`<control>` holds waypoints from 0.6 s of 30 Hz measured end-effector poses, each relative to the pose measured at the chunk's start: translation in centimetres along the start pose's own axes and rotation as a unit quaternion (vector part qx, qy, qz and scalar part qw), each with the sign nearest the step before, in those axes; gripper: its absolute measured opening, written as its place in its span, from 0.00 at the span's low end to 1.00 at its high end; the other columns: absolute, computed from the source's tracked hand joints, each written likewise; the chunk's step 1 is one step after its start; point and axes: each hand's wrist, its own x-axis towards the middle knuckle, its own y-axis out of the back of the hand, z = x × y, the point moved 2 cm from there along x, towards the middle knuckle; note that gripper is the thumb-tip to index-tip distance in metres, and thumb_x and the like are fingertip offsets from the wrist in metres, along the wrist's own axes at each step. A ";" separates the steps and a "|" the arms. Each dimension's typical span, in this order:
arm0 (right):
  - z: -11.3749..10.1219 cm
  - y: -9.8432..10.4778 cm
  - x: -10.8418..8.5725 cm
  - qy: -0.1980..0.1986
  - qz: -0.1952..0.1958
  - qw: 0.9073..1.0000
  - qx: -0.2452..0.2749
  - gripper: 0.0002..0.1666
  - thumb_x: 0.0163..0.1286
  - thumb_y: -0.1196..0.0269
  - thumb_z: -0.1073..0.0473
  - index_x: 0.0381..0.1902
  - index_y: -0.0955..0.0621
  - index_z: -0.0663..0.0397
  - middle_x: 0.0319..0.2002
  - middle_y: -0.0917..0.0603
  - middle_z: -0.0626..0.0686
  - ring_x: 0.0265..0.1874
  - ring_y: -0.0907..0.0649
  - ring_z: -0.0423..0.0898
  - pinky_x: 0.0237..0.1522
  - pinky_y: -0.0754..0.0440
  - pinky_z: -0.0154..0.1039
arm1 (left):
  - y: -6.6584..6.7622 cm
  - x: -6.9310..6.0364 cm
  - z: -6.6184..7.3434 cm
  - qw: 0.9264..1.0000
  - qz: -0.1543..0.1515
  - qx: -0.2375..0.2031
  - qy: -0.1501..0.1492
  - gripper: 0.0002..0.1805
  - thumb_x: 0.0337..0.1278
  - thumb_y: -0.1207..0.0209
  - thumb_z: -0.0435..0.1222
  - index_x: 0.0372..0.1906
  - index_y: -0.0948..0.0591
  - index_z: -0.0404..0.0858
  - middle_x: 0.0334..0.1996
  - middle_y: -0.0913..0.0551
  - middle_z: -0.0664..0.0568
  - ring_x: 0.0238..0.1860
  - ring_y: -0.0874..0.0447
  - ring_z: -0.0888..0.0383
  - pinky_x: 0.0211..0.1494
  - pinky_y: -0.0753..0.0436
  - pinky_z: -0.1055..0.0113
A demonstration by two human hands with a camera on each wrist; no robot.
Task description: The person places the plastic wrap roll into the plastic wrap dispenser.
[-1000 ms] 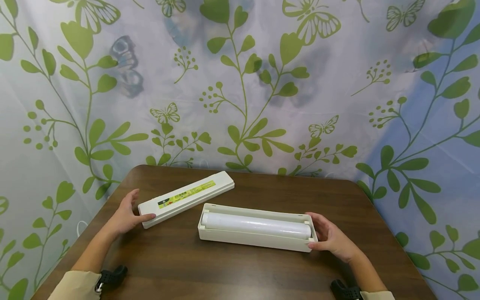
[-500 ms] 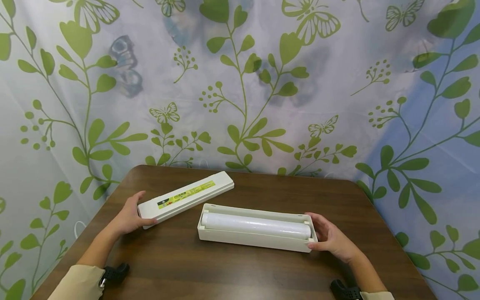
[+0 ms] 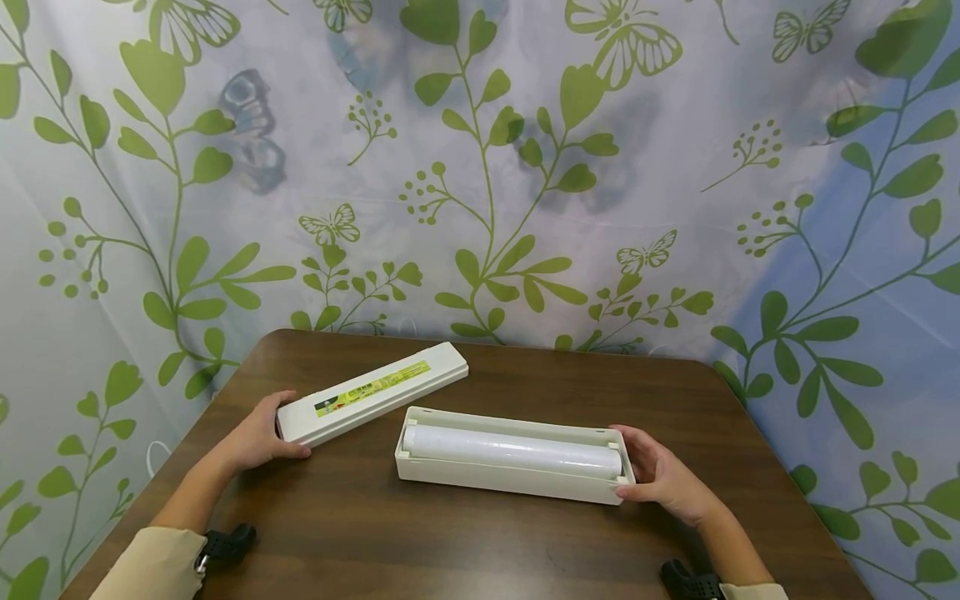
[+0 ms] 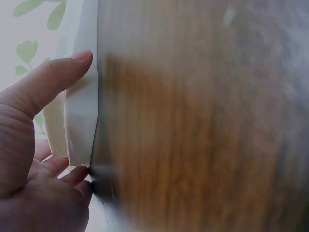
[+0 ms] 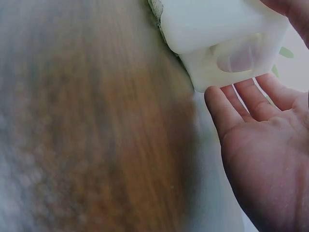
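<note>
On the left of the table lies a long white lid [image 3: 408, 392] with a yellow-green label, set at a slant. My left hand [image 3: 258, 433] grips its near left end; in the left wrist view the thumb lies along one side of the lid [image 4: 81, 121], with the fingers round the end. To the right stands a white dispenser box [image 3: 506, 485], its top uncovered, holding a white roll of cling film [image 3: 513, 451]. My right hand [image 3: 667, 477] holds the box's right end, thumb at the front corner and fingers behind. Part of those fingers is hidden in the head view.
Both things rest on a brown wooden table [image 3: 480, 550] with rounded far corners. A curtain [image 3: 525, 192] with green leaves and butterflies hangs right behind it. Each wrist wears a black strap [image 3: 228, 547].
My left hand has closed in on the lid's left end, its thumb sliding down to the front edge, and now grips it. The lid's near end has shifted slightly. Box and right hand are unmoved.
</note>
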 end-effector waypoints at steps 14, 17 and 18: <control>-0.1 0.0 0.1 -0.003 -0.001 1.000 0.000 0.53 0.60 0.29 0.72 0.77 0.44 0.64 0.68 0.29 0.50 0.58 0.21 0.37 0.55 0.16 0.37 | 0.3 -0.1 0.0 1.000 -0.004 0.016 -0.001 0.56 0.39 0.18 0.44 0.67 0.37 0.20 0.60 0.29 0.27 0.54 0.25 0.40 0.56 0.25 0.48; -0.1 0.0 0.0 -0.003 -0.002 1.000 0.001 0.53 0.60 0.29 0.72 0.77 0.45 0.65 0.69 0.29 0.52 0.58 0.21 0.36 0.55 0.16 0.37 | 0.3 -0.1 0.1 1.000 -0.004 0.017 -0.001 0.55 0.40 0.18 0.44 0.67 0.37 0.20 0.60 0.29 0.27 0.53 0.25 0.41 0.55 0.25 0.49; -0.1 0.0 0.0 -0.003 -0.003 1.000 0.001 0.53 0.60 0.29 0.72 0.77 0.45 0.65 0.69 0.29 0.52 0.58 0.21 0.36 0.55 0.16 0.37 | 0.3 -0.2 0.2 1.000 -0.003 0.018 -0.002 0.55 0.40 0.18 0.44 0.67 0.37 0.20 0.59 0.29 0.27 0.53 0.25 0.41 0.55 0.25 0.49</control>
